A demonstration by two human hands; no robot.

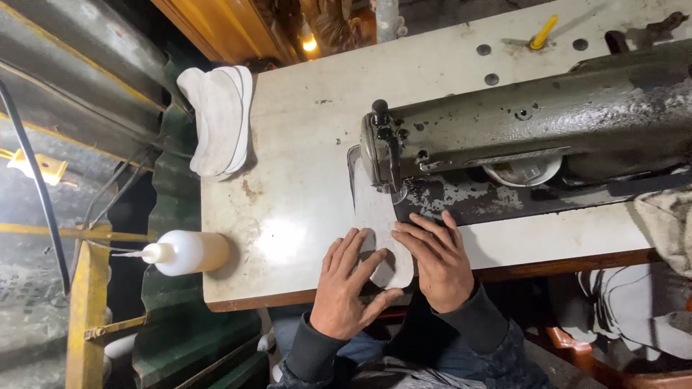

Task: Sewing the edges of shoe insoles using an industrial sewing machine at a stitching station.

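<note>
Both hands flat, fingers spread: left hand point(351, 284), right hand point(436, 259) pressing white insole piece point(380, 230) at surface point(288, 216) near edge, under sewing machine point(533, 130) head. We judge: keep even pressure, feed straight, fingertips off needle.

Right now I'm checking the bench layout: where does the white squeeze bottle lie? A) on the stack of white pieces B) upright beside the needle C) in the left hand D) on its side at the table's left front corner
D: the white squeeze bottle lies on its side at the table corner, nozzle pointing left, apart from both hands.
</note>
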